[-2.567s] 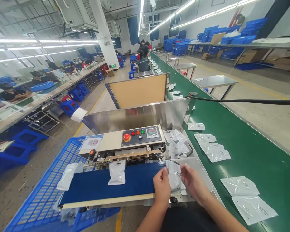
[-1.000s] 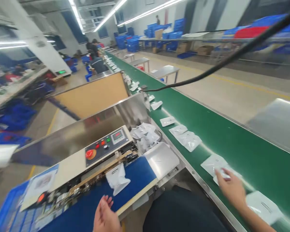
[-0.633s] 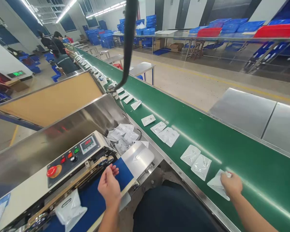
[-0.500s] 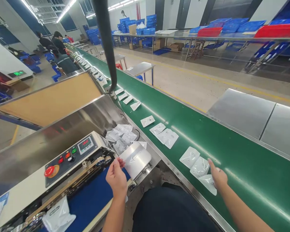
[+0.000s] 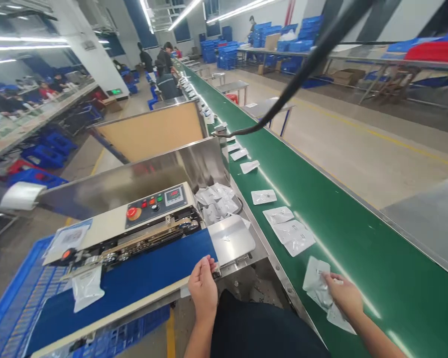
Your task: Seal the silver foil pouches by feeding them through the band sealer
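My left hand is closed just past the front edge of the sealing machine's blue belt, its fingers curled together; whatever it may hold is hidden. Over the green conveyor, my right hand has its fingers on a group of white pouches. Further up the conveyor lie more white pouches, some overlapping. A heap of pouches sits behind the metal plate at the machine's end. One pouch stands at the far left of the blue belt.
The control panel has a red knob and lit display. A black cable hangs across the upper view. A blue crate is beneath the machine at left. People are along the conveyor's far end.
The view has swung left, showing more of the machine and the pouch on its belt. My right hand's fingers have come down onto the nearest pouches. My left hand remains closed.
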A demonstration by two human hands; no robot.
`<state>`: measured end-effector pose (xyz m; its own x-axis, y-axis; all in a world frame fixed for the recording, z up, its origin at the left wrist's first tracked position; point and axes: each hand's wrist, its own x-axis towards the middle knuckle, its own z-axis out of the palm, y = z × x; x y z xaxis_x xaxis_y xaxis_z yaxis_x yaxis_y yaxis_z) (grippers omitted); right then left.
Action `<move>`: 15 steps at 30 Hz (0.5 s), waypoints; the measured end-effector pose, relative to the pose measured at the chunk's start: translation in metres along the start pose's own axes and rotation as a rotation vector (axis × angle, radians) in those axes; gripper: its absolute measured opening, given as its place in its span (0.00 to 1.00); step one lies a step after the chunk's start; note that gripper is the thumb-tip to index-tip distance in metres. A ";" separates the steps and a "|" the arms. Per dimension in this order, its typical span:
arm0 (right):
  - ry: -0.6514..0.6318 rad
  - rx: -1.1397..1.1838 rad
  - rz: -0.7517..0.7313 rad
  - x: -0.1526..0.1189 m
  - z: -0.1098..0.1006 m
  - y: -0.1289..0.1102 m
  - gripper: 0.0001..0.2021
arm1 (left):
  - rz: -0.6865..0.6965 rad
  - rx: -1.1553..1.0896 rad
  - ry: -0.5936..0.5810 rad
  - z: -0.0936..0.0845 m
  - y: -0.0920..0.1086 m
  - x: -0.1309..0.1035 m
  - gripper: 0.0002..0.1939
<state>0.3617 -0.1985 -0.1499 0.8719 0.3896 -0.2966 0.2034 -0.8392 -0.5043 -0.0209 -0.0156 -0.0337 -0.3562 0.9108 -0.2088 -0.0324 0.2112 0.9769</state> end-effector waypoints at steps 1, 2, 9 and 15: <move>-0.035 0.025 -0.083 -0.002 -0.002 -0.017 0.21 | 0.017 0.008 -0.015 0.000 -0.002 -0.003 0.34; -0.069 0.061 -0.197 -0.006 -0.005 -0.038 0.21 | 0.043 0.024 -0.047 0.001 -0.003 -0.005 0.33; -0.289 0.356 -0.845 -0.080 -0.023 -0.212 0.18 | 0.387 0.183 -0.470 0.031 0.012 0.001 0.25; -0.586 0.395 -0.819 -0.121 0.006 -0.297 0.24 | 0.361 0.132 -0.454 0.033 0.029 0.036 0.21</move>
<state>0.1934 0.0064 0.0310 0.1662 0.9853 -0.0394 0.3783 -0.1006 -0.9202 -0.0042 0.0353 -0.0150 0.1128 0.9876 0.1089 0.1437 -0.1246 0.9817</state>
